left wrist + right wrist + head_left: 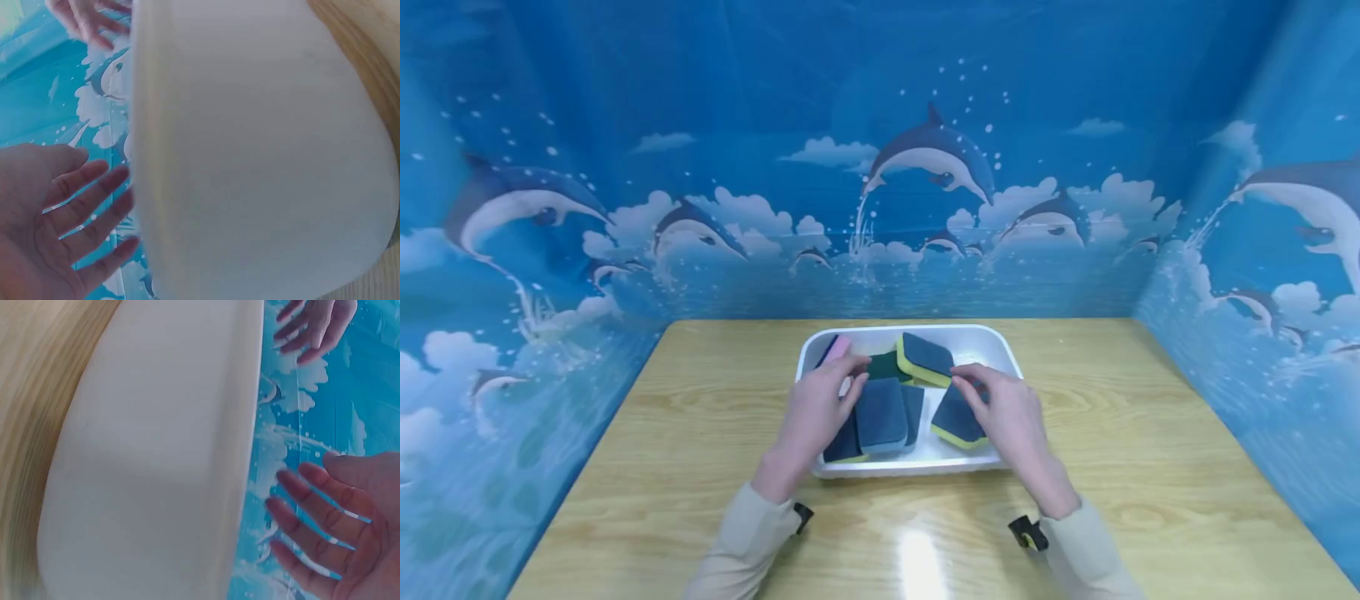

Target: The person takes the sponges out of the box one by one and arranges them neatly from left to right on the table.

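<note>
A white tray (917, 468) holds several scouring sponges. My left hand (816, 410) hovers over its left side, near a pink sponge (838, 348), a dark green one (886, 365) and a blue-grey one (880, 417). Above the right side is my right hand (1011, 412), overlapping a yellow sponge with a dark top (955, 419). Another yellow sponge (927, 355) leans near the back rim. In the left wrist view the left hand (69, 219) shows loosely spread, bare fingers; the right wrist view shows the right hand (337, 531) likewise. The tray's outer wall hides the sponges in both wrist views.
The tray stands on a wood-grain table (715, 417), towards the back edge. A blue dolphin-print curtain (760, 125) encloses the back and both sides. Black wrist straps (1028, 532) sit at both sleeve cuffs.
</note>
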